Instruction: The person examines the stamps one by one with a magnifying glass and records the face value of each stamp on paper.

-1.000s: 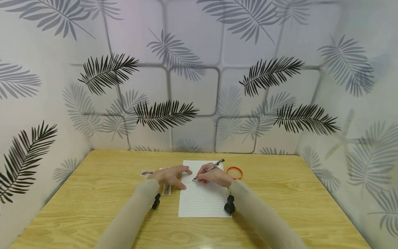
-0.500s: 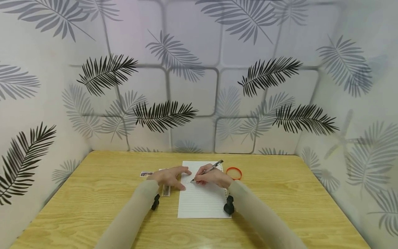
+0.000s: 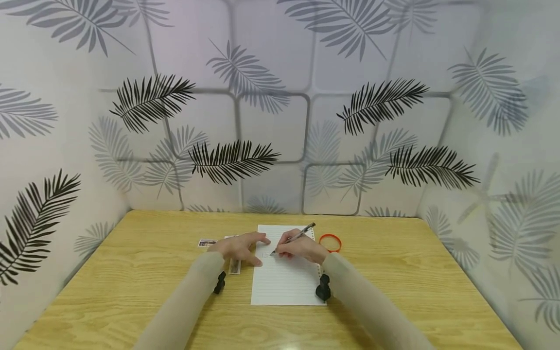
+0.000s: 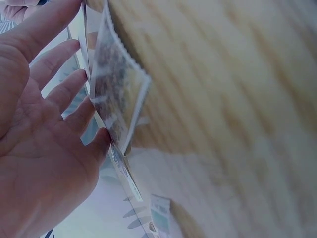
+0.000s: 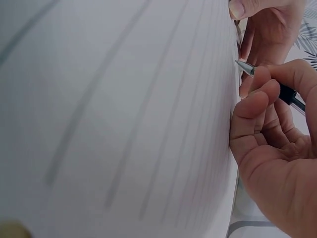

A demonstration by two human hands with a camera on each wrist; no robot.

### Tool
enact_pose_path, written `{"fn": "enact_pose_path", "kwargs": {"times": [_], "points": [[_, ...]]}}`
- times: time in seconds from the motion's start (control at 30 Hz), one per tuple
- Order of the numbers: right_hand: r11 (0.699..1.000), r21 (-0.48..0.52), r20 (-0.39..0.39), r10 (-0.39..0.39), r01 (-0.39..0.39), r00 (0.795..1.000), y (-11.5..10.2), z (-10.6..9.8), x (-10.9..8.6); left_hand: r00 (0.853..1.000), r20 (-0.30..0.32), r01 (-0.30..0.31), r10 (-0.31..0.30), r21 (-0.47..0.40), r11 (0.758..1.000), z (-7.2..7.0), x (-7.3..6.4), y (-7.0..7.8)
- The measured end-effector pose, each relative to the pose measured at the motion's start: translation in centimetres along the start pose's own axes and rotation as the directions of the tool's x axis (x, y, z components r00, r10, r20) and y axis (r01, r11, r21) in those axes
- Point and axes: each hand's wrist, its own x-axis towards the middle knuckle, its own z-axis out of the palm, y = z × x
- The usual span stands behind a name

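A lined sheet of paper (image 3: 284, 287) with punched holes down its right edge lies on the table. My right hand (image 3: 299, 248) pinches a pen (image 3: 302, 233), its tip at the paper's upper left, beside faint marks. In the right wrist view the pen (image 5: 287, 93) shows a metal tip and dark grip between thumb and fingers. My left hand (image 3: 240, 246) lies with fingers spread, thumb and fingertips at the sheet's left edge. Under and beside it are small picture cards (image 3: 235, 267), partly hidden; the left wrist view shows one white-edged card (image 4: 119, 84) close to the fingertips.
A red ring-shaped band (image 3: 330, 243) lies just right of the paper. Another small picture card (image 3: 207, 242) lies left of the left hand. The wooden table (image 3: 131, 272) meets leaf-patterned walls (image 3: 271, 121) at the back and sides.
The pen tip shifts slightly over the paper, and the faint marks beside it have grown a little. The left hand stays in place.
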Motion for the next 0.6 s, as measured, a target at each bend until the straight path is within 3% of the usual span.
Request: {"fn": "enact_pose_path", "kwargs": {"times": [0.6], "points": [[1.0,0.023,0.0,-0.006,0.006,1.0,0.03,0.06,-0.03,1.0,-0.002,-0.005,0.005,0.019,1.0,0.05,0.19,-0.29]]}}
